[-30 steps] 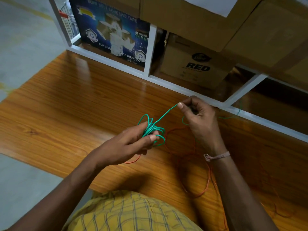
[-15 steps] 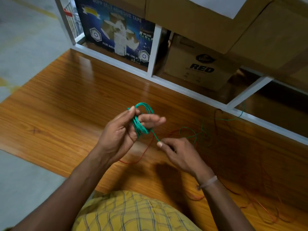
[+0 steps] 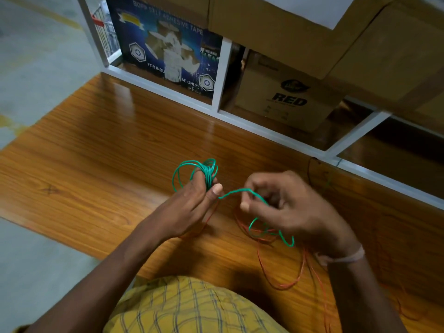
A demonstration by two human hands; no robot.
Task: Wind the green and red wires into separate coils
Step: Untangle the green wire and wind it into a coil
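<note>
Right hand [image 3: 286,207] has come back up level with the left hand [image 3: 189,207] since half a second ago, grip pinching the green wire [image 3: 234,191]. Left grip holds the green coil [image 3: 206,173] above the surface [image 3: 96,164]; red wire [image 3: 283,282] lies loose there.

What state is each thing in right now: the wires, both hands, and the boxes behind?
Green wire: partly wound into a coil, with a loose tail running to the right.
Red wire: uncoiled, lying loose on the wooden table.
Left hand: gripping the green coil.
Right hand: pinching the green tail.
Cardboard box: closed, on the shelf.
Blue tape box: closed, on the shelf.
</note>
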